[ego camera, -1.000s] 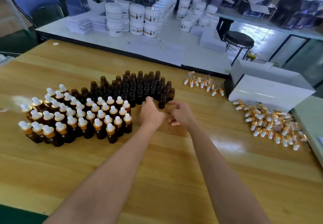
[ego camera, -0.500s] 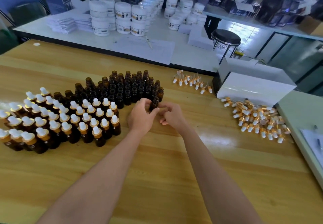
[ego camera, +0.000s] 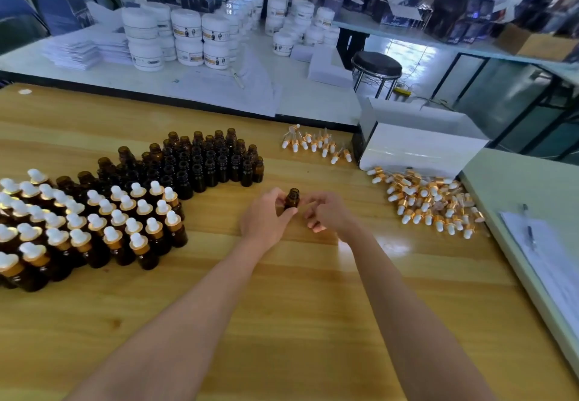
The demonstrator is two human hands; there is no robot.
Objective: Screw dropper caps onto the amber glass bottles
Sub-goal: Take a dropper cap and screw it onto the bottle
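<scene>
Capped bottles [ego camera: 94, 225] partly beyond left edge

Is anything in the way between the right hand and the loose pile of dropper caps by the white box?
Nothing visible: only bare wooden table lies between the right hand and the pile of gold-collared, white-bulbed dropper caps.

Wooden table [ego camera: 282, 306] with a white box [ego camera: 419, 147] at its far right, black stool [ego camera: 376, 65] beyond, stacked white jars [ego camera: 188, 37] and paper piles [ego camera: 75, 53] behind, pen [ego camera: 528, 226] on sheets at right.
</scene>
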